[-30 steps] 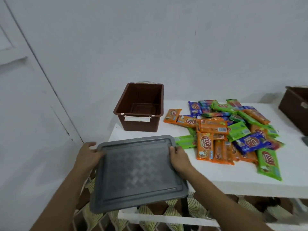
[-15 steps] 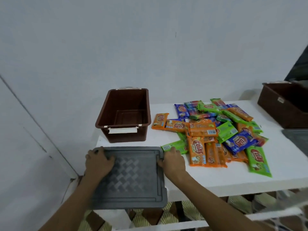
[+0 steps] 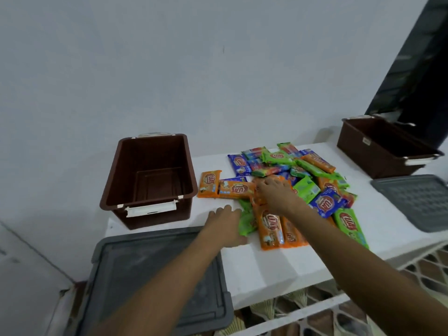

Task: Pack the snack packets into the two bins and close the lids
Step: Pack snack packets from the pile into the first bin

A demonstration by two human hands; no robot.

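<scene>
Reaching into the heap, both hands are over the snack packets (image 3: 291, 187), which lie piled on the white surface (image 3: 278, 265) between the two bins.

Head view: the right hand (image 3: 275, 192) rests palm-down on an orange packet (image 3: 236, 189) region at the heap's near-left side, fingers spread; whether they have closed on anything I cannot tell, as the palm hides the contact. The left hand (image 3: 226, 225) lies flat and open, its fingers touching a green packet (image 3: 247, 220) at the heap's edge, gripping nothing.

Handling judgement: the packets look light, thin and glossy, likely slippery against one another and soft enough to crumple. Taking several at once by their long edges, or pinching at the crimped end seals, should hold better than pressing on the flat faces.

Surroundings: the left bin (image 3: 148, 180) stands open and empty just beside the heap, its white latch facing the person. Its grey lid (image 3: 155, 280) overhangs the near-left corner of the surface and could slide off if knocked. The right bin (image 3: 385, 147) sits well apart at the far right, also open, with a second grey lid (image 3: 417, 202) lying before it. Nothing blocks the path to the left bin.
</scene>
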